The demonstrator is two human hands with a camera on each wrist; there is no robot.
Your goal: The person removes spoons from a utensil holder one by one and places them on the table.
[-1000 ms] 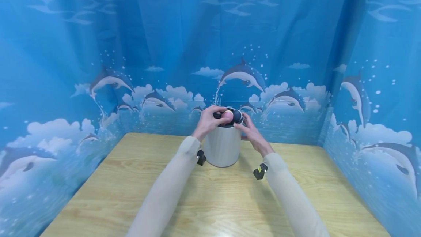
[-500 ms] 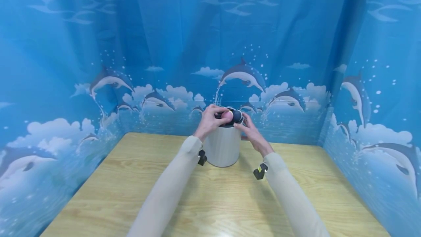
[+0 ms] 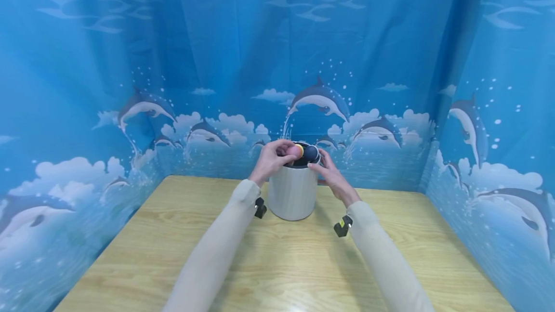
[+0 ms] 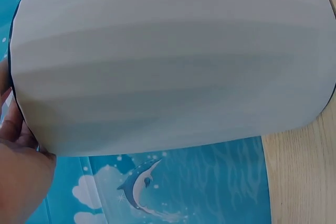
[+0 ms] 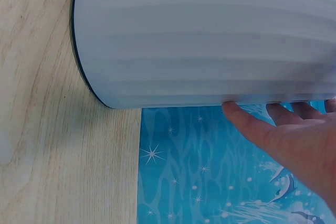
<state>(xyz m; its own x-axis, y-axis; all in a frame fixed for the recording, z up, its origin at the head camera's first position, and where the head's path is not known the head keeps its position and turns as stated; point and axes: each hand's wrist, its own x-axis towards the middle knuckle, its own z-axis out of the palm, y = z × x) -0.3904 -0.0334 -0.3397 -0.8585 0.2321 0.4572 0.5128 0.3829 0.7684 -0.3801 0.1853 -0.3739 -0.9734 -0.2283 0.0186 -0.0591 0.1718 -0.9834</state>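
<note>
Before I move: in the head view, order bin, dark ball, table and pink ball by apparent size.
1. Table
2. Bin
3. Pink ball and dark ball: too alike to rank; the left hand partly covers the pink one.

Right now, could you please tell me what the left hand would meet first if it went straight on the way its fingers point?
Probably the dark ball, just beyond the pink ball that the left hand holds at the mouth of the bin, though the head view leaves depth unclear.
</note>
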